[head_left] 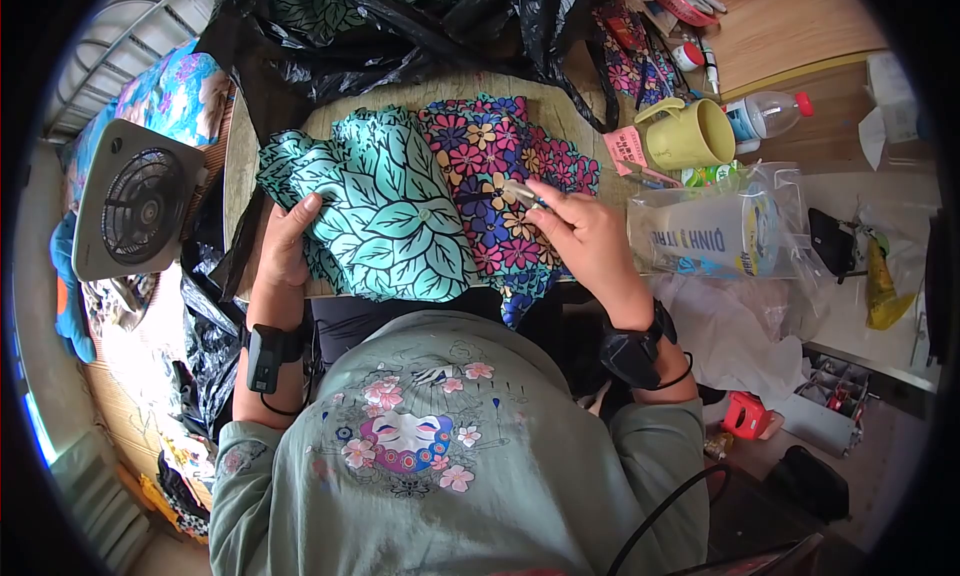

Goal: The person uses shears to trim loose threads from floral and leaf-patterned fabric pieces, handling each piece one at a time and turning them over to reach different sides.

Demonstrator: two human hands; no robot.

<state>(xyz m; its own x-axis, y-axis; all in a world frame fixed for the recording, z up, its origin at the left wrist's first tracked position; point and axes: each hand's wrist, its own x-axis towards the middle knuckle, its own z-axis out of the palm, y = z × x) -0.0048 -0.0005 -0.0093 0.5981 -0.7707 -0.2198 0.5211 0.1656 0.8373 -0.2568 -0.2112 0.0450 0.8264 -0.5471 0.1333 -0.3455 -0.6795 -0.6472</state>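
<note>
A teal leaf-patterned fabric (395, 211) lies in folded layers on the wooden table (348, 103). My left hand (287, 238) grips its left edge, thumb on top and fingers mostly hidden beneath. To the right, partly next to the teal cloth, is a dark fabric with pink, orange and purple flowers (490, 146). Above that floral cloth my right hand (580, 226) is closed around a small metal tool (522, 192), which looks like thread snips, its tip pointing left.
Black plastic bags (420, 51) cover the table's far side. A yellow mug (690, 136), a bottle (770, 114) and a clear bag with a cup (715, 226) stand at the right. A fan (140, 201) is at the left.
</note>
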